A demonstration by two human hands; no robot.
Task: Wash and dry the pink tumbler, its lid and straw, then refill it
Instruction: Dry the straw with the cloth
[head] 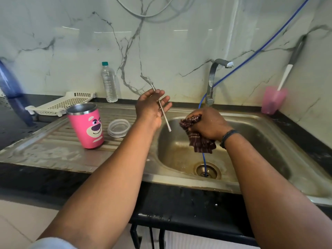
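Observation:
The pink tumbler (88, 128) with a bear face stands upright and lidless on the steel drainboard. Its clear lid (118, 127) lies just to the right of it. My left hand (150, 108) is raised at the sink's left edge and holds the bent metal straw (164, 115), which my thumb pins against loosely spread fingers; the straw's lower end points down over the basin. My right hand (208, 124) grips a bunched dark maroon cloth (201, 142) above the sink (260, 133), a short way right of the straw's tip.
A steel tap (213, 78) rises behind the basin, and a blue hose (203, 159) runs down into the drain. A clear water bottle (109, 83) and a white rack (62, 103) stand at the back left. A pink cup (273, 100) sits at the back right.

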